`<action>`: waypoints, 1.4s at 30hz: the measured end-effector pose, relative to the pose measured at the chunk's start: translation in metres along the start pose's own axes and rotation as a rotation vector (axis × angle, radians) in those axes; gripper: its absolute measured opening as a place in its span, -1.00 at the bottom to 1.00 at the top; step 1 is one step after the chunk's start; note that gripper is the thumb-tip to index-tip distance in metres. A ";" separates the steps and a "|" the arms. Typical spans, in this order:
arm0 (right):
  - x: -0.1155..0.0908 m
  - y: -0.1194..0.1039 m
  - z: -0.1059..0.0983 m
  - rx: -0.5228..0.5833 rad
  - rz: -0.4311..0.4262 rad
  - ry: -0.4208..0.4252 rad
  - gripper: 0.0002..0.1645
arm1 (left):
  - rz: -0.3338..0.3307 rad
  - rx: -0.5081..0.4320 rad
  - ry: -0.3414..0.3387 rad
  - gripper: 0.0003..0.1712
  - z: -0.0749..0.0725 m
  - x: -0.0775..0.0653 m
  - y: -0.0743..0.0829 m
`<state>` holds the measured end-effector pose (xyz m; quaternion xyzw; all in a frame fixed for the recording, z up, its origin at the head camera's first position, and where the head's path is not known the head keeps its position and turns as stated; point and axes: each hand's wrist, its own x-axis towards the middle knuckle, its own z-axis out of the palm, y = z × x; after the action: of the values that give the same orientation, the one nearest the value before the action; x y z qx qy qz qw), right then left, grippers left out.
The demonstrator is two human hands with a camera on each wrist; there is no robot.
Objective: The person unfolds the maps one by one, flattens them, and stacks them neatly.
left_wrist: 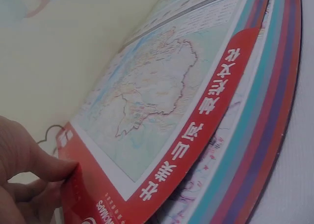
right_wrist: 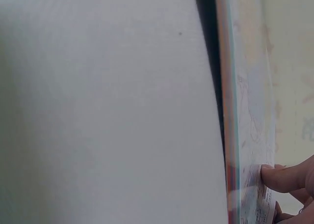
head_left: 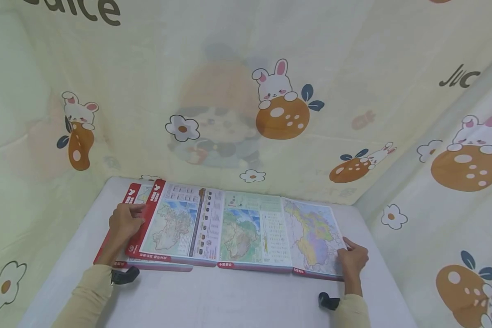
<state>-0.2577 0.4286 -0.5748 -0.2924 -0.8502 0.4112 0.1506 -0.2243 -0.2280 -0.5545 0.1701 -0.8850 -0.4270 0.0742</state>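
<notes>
And here we have two hands on one fold-out map [head_left: 252, 232], spread along the far edge of the white desk [head_left: 229, 300], nearly from its left edge to its right. Three map panels face up, side by side! The left hand [head_left: 125, 223] pinches the red border at the left end, thumb on top; over on the right, the right hand [head_left: 354, 258] grips the right end between thumb and fingers. One lower sheet [head_left: 132, 191], also red-bordered, peeks out at the left, mostly covered; whether it joins the top one, I can't tell. Two beige sleeves [head_left: 86, 291], two black pieces [head_left: 125, 275], one by each cuff. Five rabbit prints on the curtain [head_left: 373, 91], the lowest right one cut off, and the lettering up top cropped too. The panels' small print is unreadable, and both wrist views cut the hands off at the frame.
</notes>
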 end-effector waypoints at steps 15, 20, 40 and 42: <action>0.005 0.000 0.008 -0.074 0.025 0.030 -0.33 | 0.093 0.172 0.050 -0.41 0.005 0.001 -0.008; 0.003 -0.002 0.013 -0.138 -0.014 0.027 -0.31 | 0.067 0.167 0.064 -0.42 0.005 -0.002 -0.012; -0.115 -0.107 0.051 -0.194 -0.601 -0.263 -0.22 | 0.270 0.239 0.060 -0.16 -0.020 0.009 -0.036; -0.137 -0.117 0.065 -0.229 -0.689 -0.351 -0.22 | 0.289 0.256 0.049 -0.13 -0.020 0.010 -0.040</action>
<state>-0.2260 0.2465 -0.5246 0.0696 -0.9516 0.2827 0.0986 -0.2190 -0.2695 -0.5730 0.0595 -0.9453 -0.2914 0.1340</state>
